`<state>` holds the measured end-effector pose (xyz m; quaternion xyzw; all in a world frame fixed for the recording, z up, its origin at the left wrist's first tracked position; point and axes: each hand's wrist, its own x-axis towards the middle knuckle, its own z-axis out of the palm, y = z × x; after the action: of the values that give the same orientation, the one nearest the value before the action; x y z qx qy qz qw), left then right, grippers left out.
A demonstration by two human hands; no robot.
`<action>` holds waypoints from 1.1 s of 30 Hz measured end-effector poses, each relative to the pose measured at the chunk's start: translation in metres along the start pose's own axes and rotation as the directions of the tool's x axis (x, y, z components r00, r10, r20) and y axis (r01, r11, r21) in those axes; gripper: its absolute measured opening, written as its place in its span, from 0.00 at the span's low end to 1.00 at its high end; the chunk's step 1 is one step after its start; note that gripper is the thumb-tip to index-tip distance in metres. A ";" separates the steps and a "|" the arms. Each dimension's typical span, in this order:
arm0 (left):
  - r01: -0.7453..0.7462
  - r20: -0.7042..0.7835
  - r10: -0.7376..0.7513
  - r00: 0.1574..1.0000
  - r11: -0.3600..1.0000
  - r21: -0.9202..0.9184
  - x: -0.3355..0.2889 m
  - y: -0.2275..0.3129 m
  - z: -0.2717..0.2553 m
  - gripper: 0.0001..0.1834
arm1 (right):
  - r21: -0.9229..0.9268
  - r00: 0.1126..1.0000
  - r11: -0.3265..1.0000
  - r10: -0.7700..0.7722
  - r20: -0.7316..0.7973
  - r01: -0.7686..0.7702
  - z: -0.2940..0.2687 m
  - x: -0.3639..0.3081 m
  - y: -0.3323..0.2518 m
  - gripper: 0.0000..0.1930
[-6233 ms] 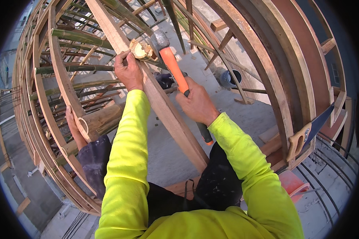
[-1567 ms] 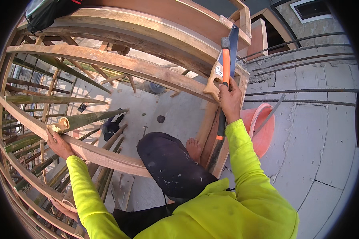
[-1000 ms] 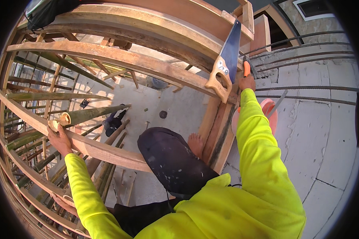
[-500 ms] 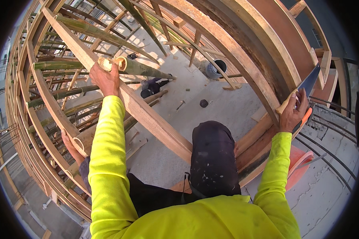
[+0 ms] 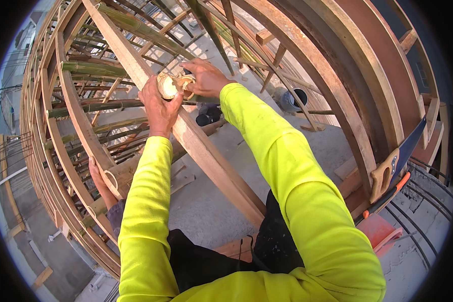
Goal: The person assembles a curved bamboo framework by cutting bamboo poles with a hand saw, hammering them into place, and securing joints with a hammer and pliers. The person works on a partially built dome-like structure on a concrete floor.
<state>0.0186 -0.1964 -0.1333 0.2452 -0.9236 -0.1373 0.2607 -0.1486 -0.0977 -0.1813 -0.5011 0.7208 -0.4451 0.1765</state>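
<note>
My left hand is closed at the long squared timber beam, its thumb and fingers around a pale, rough-cut bamboo end. My right hand reaches across to the same spot, fingers curled over the hollow bamboo pole top beside it. How far the fingers go into or around the bamboo is partly hidden. Off to the right, a handsaw with a wooden handle rests against the curved timbers, with no hand on it.
At left, another person's hand grips the curved wooden frame. Green bamboo poles prop the frame. Below are a black bucket and a dark-clothed figure. An orange-and-black handled tool, steel bars and a red plastic container lie at right.
My right hand has let go of the handsaw at the right and moved left and away to the bamboo top. The left hand stays by the beam and cut bamboo end.
</note>
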 end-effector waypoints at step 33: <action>-0.293 0.591 0.346 0.728 0.938 -0.188 0.062 0.016 -0.031 0.41 | 0.018 0.951 0.988 -0.154 0.267 0.155 -0.022 -0.030 0.035 0.45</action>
<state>-0.0163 -0.2191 -0.0760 0.0135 -0.9794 -0.2001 -0.0253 -0.1709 -0.0577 -0.2032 -0.6120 0.6495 -0.3845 0.2361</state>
